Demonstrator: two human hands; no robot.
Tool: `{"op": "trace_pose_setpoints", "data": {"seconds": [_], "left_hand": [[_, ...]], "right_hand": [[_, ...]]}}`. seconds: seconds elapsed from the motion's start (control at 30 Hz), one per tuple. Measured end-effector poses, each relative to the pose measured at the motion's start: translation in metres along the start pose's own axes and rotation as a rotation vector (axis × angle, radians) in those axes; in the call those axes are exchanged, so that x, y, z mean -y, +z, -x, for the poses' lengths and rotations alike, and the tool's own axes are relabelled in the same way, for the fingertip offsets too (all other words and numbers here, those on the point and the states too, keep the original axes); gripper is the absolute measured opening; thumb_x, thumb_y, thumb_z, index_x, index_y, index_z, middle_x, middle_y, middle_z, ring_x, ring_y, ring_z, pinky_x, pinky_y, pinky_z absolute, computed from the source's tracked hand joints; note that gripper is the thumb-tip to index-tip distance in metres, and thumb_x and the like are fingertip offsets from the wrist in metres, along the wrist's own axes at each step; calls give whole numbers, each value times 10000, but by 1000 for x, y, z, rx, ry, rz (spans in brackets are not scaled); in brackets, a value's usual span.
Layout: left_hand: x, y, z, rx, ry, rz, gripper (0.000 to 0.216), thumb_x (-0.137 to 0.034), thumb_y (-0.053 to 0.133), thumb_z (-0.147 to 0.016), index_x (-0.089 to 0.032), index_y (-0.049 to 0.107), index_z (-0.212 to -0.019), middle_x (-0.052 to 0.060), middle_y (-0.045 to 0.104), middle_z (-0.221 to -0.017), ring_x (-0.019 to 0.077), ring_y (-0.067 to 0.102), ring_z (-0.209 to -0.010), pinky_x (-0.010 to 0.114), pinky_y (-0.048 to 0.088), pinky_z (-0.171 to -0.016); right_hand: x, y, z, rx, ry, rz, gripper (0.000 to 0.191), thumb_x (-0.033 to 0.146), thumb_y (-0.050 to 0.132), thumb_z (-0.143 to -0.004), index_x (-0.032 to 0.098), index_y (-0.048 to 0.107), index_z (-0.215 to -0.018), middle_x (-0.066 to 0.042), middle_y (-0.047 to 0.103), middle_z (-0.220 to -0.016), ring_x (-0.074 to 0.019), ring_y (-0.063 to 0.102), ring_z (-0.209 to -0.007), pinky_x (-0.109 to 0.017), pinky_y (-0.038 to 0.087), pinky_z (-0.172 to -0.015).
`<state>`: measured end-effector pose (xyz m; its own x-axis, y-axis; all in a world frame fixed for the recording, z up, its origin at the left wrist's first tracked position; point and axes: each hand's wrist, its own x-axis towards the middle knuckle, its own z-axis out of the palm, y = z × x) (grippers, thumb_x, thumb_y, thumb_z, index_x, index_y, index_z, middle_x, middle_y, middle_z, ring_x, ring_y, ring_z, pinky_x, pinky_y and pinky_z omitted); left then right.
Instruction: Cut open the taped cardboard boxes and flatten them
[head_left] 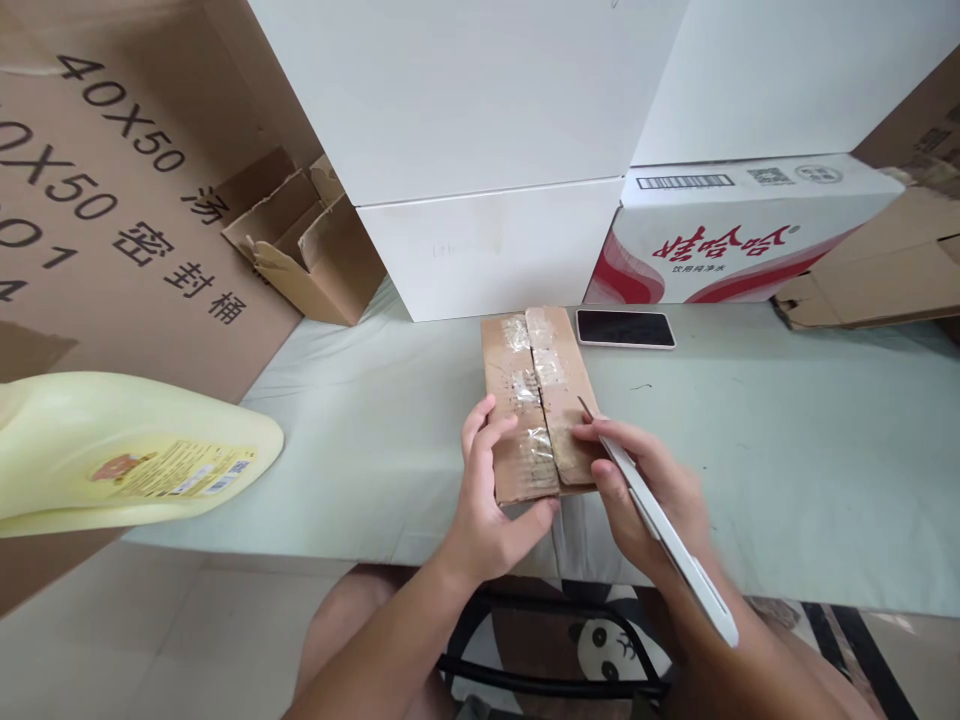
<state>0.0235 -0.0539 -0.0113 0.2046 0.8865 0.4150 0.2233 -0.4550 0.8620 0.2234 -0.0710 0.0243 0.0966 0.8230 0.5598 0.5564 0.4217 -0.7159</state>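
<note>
A small brown cardboard box [537, 395], taped along its top seam, lies on the pale green table [375, 450] in front of me. My left hand [491, 500] grips the box's near left corner, fingers curled over the top and thumb under the near edge. My right hand [645, 490] is closed round a white utility knife [667, 535]. Its thin blade tip [583, 405] rests on the box's right flap, close to the seam.
A dark phone [625, 328] lies just right of the box. Stacked white boxes [487, 170] and a red-and-white carton [735, 235] stand behind. Brown cartons [120, 200] are on the left, an open small one [307, 245] among them. A pale yellow jug [127, 450] juts in at left.
</note>
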Motion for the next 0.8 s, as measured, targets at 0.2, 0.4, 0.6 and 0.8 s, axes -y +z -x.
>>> {"op": "trace_pose_setpoints", "data": {"seconds": [0.2, 0.4, 0.6, 0.8], "left_hand": [[2, 2, 1, -66, -123, 162, 713, -337, 780, -872, -370, 486, -1521, 108, 343, -1763, 369, 452, -1615, 524, 566, -1201], [11, 7, -2, -186, 23, -7, 611, -374, 707, -929, -304, 523, -1508, 163, 441, -1690, 379, 471, -1586, 597, 475, -1253], [22, 9, -7, -263, 106, 18, 563, -530, 612, -1035, -291, 525, -1538, 164, 523, -1628, 331, 543, -1539, 518, 499, -1250], [25, 10, -9, -493, -240, 213, 609, -651, 626, -1011, -220, 653, -1440, 148, 677, -1520, 321, 608, -1501, 460, 496, -1280]], "right_hand": [[-10, 6, 8, 2, -4, -78, 244, 335, 592, -1100, 301, 691, -1320, -64, 852, -1217, -245, 811, -1205, -398, 703, -986], [-9, 7, 6, 13, -17, -78, 239, 321, 594, -1098, 293, 686, -1317, -55, 864, -1162, -247, 832, -1141, -401, 717, -952], [-8, 7, 6, -5, 8, -96, 225, 384, 596, -1096, 286, 709, -1264, -63, 870, -1108, -269, 816, -1190, -445, 705, -1010], [-13, 4, 8, -44, 44, -105, 202, 390, 642, -1059, 277, 668, -1224, -88, 863, -1133, -287, 811, -1205, -512, 681, -1035]]}}
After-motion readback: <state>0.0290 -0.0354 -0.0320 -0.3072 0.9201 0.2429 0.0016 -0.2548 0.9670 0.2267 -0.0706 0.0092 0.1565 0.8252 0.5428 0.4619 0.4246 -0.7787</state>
